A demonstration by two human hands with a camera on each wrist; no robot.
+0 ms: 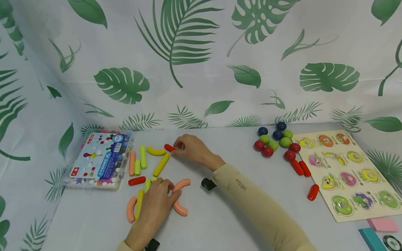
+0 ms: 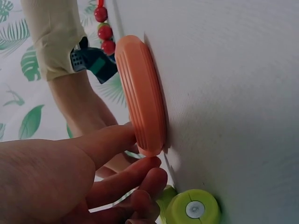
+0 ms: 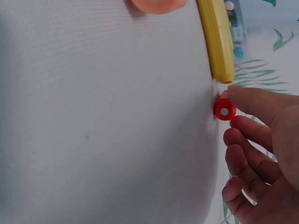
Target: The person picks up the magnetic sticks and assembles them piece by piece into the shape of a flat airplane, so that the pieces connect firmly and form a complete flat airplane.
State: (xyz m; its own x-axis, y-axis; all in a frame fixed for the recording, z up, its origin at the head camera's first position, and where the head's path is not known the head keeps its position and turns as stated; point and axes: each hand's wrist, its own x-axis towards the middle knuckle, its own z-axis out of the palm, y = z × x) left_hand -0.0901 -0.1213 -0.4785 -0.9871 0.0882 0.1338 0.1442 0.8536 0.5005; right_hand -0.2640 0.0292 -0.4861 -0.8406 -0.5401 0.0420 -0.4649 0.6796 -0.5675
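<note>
My left hand (image 1: 157,202) lies among coloured sticks on the grey table (image 1: 218,232). Its thumb and a curled finger pinch the end of an orange curved stick (image 1: 182,184) (image 2: 140,93), seen close in the left wrist view. A green stick end (image 2: 194,210) sits just under the fingers. Farther back, my right hand (image 1: 190,148) (image 3: 231,114) pinches a short red stick (image 1: 169,148) (image 3: 224,111) with its fingertips. That red stick lies by the end of a long yellow stick (image 1: 161,164) (image 3: 216,37).
A box of pegs (image 1: 100,161) stands at the back left. Red, green and blue balls (image 1: 276,139) cluster at the right, with red sticks (image 1: 300,167) below them. A wooden puzzle board (image 1: 349,170) lies farther right. Pink (image 1: 382,224) and teal (image 1: 371,240) blocks lie near the front.
</note>
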